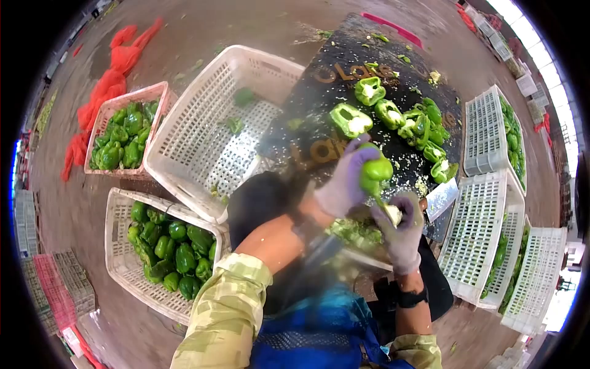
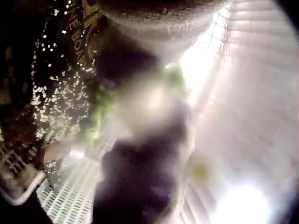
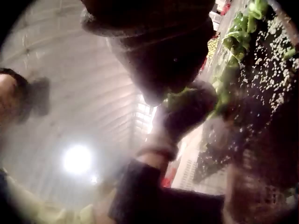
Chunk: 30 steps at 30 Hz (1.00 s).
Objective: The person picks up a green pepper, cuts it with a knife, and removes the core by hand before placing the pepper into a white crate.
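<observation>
My gloved left hand (image 1: 342, 184) grips a green bell pepper (image 1: 376, 171) over the near end of the dark board (image 1: 335, 58). Just below it, my gloved right hand (image 1: 404, 238) pinches a pale, seedy pepper core (image 1: 394, 214) with a green stalk running up toward the pepper. A cleaver (image 1: 442, 199) with a wooden handle lies beside the right hand at the board's right edge. Cut pepper halves (image 1: 352, 120) and other opened peppers are spread farther up the board among scattered seeds. Both wrist views are dark and blurred around the fingers.
To the left stand a large white crate (image 1: 178, 141) with a few pepper pieces, a crate of whole green peppers (image 1: 178, 246) and a smaller pinkish crate of peppers (image 1: 126, 138). More white crates (image 1: 473, 230) line the right side. Green trimmings (image 1: 356, 235) lie below the hands.
</observation>
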Each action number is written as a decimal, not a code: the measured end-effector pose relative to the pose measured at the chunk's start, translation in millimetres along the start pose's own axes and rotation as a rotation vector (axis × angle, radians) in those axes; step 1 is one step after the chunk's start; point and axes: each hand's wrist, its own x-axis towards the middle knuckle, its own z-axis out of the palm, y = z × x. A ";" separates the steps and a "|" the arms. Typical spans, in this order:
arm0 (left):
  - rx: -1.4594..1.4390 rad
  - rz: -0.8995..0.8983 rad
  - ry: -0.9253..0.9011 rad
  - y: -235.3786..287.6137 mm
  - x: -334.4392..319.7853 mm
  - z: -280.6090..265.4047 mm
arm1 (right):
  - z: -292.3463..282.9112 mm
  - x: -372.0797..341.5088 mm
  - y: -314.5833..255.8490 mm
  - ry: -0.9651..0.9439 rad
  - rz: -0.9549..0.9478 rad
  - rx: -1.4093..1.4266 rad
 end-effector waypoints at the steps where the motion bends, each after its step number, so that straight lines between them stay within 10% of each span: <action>1: 0.380 0.190 -0.027 3.8 3.7 -5.1 | -5.5 -6.8 1.0 -0.033 -0.056 0.011; 2: 0.351 0.288 0.064 6.8 6.1 -3.7 | -15.4 -10.6 -4.4 -0.130 0.027 0.089; 5: -1.520 -0.592 0.107 0.5 5.1 -3.0 | -31.7 -13.5 28.7 -0.307 -0.029 -0.505; 10: -0.682 -0.513 0.095 45.4 -4.5 13.3 | -18.5 20.0 -12.7 -0.160 0.537 0.373; 14: -1.009 -0.586 0.051 50.7 2.1 5.5 | -25.8 25.4 9.2 -0.299 0.544 0.680; 18: -0.984 -0.740 0.240 45.8 11.2 -3.5 | -39.4 6.2 31.9 -0.484 0.525 1.902; 22: -1.109 -0.788 -0.020 32.3 2.5 19.0 | -24.0 -6.3 54.7 -0.246 0.033 0.397; 25: -0.810 -0.921 0.137 23.1 4.4 16.0 | -13.7 6.0 47.8 -0.040 0.226 0.925; 29: -1.232 -0.914 -0.005 36.0 1.9 17.1 | -24.9 8.9 32.6 0.197 -0.139 -0.358; 30: -1.006 -0.553 -0.133 35.1 -2.7 22.0 | -24.5 10.7 22.4 0.131 -0.297 -0.538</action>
